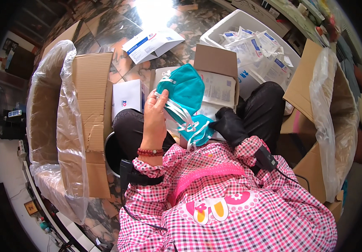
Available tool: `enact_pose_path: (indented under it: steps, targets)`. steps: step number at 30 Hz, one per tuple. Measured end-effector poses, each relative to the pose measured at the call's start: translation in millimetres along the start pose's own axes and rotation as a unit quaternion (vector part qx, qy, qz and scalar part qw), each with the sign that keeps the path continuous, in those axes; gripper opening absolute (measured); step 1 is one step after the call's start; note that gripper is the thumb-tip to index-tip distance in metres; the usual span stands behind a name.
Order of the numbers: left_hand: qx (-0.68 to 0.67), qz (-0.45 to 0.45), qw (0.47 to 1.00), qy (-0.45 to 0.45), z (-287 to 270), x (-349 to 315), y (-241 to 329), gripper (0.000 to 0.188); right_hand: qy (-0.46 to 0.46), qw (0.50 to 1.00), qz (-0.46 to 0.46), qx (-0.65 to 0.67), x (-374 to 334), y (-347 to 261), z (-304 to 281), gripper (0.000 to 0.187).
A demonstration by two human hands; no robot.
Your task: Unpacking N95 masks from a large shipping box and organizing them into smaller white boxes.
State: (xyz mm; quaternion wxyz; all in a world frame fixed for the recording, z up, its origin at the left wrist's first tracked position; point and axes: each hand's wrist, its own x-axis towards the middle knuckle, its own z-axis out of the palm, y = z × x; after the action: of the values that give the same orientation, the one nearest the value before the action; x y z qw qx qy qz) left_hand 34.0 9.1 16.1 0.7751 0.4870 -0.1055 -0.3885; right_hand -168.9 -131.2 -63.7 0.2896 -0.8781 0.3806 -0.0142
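Note:
My left hand (153, 115), bare, is raised and closed on teal face masks (188, 86) with white straps; more than one seems to be stacked there. The straps dangle below it. Lower down, another teal face mask (203, 131) lies over my lap, its white straps loose. My right hand (230, 128), in a black glove, is at the right edge of that mask with its fingers curled and seems to grip it; the dark glove hides the fingertips. Beyond the masks stands an open cardboard box (216, 56) with flat white printed packets (219, 87) in it.
A large plastic-lined carton (90, 84) stands at my left, another lined carton (305, 90) at my right. A white foam bin (219, 27) holds several sealed packets. One white printed box (127, 98) sits by my left knee, and an unfolded white carton (153, 44) lies on the floor.

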Motion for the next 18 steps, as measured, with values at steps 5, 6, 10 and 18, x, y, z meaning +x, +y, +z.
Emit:
enact_pose_path:
  steps: [5,6,10,18]
  targets:
    - [-0.001,0.011,1.0,0.012,-3,-5,10,0.025,0.009,0.994,-0.104,-0.038,-3,-28,0,0.063]
    - [-0.003,0.014,1.0,0.016,-1,-8,13,0.025,0.038,0.988,-0.144,-0.046,-3,-20,17,0.057]
    - [-0.008,0.037,0.999,0.011,6,-10,24,0.025,-0.01,0.995,-0.094,0.007,-2,-20,24,0.043]
    - [-0.006,0.052,0.998,0.04,5,-18,39,0.021,0.027,0.995,-0.092,0.038,2,4,17,0.022]
